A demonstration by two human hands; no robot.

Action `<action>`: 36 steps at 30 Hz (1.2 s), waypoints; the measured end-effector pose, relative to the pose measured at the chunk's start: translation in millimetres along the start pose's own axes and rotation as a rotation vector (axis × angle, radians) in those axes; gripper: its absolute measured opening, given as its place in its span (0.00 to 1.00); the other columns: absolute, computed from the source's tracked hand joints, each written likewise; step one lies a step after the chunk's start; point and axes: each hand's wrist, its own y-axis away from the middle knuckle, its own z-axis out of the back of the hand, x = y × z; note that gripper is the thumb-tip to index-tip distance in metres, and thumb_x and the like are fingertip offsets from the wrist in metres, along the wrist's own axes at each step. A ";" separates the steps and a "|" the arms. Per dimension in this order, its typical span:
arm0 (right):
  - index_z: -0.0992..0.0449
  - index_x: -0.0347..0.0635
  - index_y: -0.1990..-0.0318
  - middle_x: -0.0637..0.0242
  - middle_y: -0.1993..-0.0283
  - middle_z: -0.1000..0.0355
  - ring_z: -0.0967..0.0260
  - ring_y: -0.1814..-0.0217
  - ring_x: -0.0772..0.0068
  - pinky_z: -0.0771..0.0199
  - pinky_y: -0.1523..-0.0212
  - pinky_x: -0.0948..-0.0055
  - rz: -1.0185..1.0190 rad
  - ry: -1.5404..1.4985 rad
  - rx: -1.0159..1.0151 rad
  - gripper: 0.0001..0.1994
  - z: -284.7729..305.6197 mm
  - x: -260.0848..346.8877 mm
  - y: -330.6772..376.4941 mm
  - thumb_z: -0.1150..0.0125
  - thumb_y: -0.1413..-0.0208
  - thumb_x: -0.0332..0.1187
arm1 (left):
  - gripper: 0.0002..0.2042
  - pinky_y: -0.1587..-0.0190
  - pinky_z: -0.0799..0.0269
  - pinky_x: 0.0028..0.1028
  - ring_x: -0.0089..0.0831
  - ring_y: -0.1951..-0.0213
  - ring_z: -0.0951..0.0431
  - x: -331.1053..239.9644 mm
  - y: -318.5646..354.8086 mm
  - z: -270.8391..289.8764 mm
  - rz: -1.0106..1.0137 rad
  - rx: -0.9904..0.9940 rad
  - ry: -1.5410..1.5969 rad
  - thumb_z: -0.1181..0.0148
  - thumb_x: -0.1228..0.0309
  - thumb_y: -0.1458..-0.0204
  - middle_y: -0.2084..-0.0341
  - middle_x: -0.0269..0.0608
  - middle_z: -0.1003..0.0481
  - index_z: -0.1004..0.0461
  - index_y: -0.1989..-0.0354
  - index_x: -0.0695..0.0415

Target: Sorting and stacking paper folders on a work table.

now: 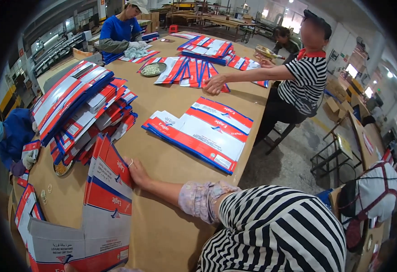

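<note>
A stack of flattened cardboard cartons (105, 217), printed red, white and blue, stands on edge on the table at the lower left. My right hand (139, 176) grips its right edge, with a thin pale band around one finger; part of the fingers is hidden. At the bottom rim of the picture, only a small part of my left hand (69, 267) shows, its thumb pressed on the carton face and the other fingers out of sight. Beyond my right hand, a neat stack of flat cartons (203, 133) lies on the brown table (171, 204).
A tall, uneven carton pile (83, 102) rises at the left, beside a bowl of bands (62, 168). Loose rubber bands (44, 196) lie nearby. Across the table are fanned cartons (187, 72) and a band-filled plate (153, 69). A person in stripes (309, 75) reaches over; others work around.
</note>
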 end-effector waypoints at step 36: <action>0.20 0.42 0.63 0.58 0.64 0.23 0.26 0.60 0.57 0.31 0.64 0.60 1.197 1.081 1.194 0.35 -189.8 317.8 71.0 0.39 0.66 0.67 | 0.28 0.47 0.31 0.42 0.45 0.47 0.31 40.7 -34.4 27.9 -0.294 0.121 -0.490 0.44 0.55 0.47 0.49 0.54 0.32 0.37 0.44 0.64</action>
